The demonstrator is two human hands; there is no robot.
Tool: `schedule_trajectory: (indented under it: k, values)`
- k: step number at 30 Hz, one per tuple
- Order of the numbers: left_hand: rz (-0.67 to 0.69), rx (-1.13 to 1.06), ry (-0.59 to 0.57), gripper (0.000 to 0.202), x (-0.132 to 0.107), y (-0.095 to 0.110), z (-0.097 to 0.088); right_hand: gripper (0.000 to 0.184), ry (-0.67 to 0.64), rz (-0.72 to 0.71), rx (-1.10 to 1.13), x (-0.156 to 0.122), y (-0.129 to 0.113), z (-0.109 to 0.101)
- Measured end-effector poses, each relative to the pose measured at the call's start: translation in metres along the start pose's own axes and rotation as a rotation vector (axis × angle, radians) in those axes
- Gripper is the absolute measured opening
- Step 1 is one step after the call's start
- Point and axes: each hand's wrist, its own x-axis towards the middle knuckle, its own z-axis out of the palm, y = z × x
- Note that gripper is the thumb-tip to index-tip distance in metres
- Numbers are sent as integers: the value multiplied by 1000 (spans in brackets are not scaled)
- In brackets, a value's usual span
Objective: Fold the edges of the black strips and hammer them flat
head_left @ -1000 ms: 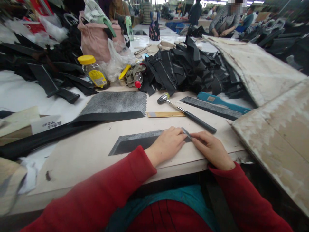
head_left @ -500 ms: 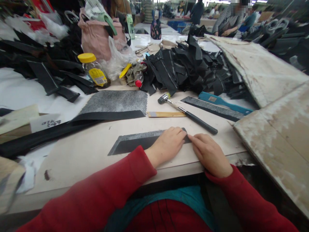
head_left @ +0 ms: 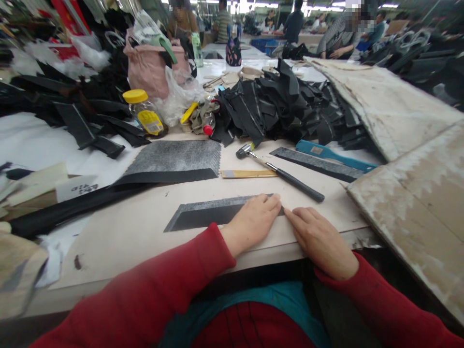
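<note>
Head view, nearest first: the left hand (head_left: 252,224) lies open and flat, fingers together, with its fingertips and palm edge resting on the right end of a black strip with grey felt facing (head_left: 206,214); it is not gripping it. The right hand (head_left: 319,237) is likewise open, fingers extended and slanted toward the strip's tip, holding nothing. Its fingertips (head_left: 288,212) sit just beside that tip; contact cannot be confirmed. The strip lies flat on a pale work board (head_left: 119,251), close to the near edge.

Beyond the hands, a wider felt-backed black piece (head_left: 170,164) lies on the board at left. A small steel-headed hammer (head_left: 286,175) with a black grip lies to the right, beside a narrow wooden slip (head_left: 248,174) and a second grey-and-black strip (head_left: 317,164). A blue-handled tool (head_left: 326,152) lies just behind that strip. Farther back stands a heap of black strips (head_left: 275,106), near a yellow-capped plastic jar (head_left: 143,111) and a pink bag (head_left: 148,67). Worn board sheets (head_left: 406,183) occupy the right side. A co-worker (head_left: 339,38) sits at upper right.
</note>
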Motion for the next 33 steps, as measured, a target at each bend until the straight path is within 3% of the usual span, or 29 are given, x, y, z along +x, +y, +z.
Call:
schedule_trajectory:
  k: [5, 10, 19, 26, 30, 33]
  values:
    - [86, 76, -50, 20, 4, 3, -5, 26, -14, 6, 1, -2, 0, -1]
    - [83, 60, -70, 14, 7, 4, -9, 23, 10, 16, 7, -1, 1, 0]
    - [59, 87, -105, 13, 9, -14, -18, 31, -58, 9, -46, -1, 2, -3]
    - [13, 29, -67, 15, 13, -25, -23, 30, -60, 8, -52, -3, 0, -3]
    - [-52, -46, -50, 15, 13, -34, -19, 28, -72, 33, 84, -4, 9, -5]
    - [-149, -132, 2, 30, 9, -37, -13, 29, -137, 97, 343, 3, 22, -10]
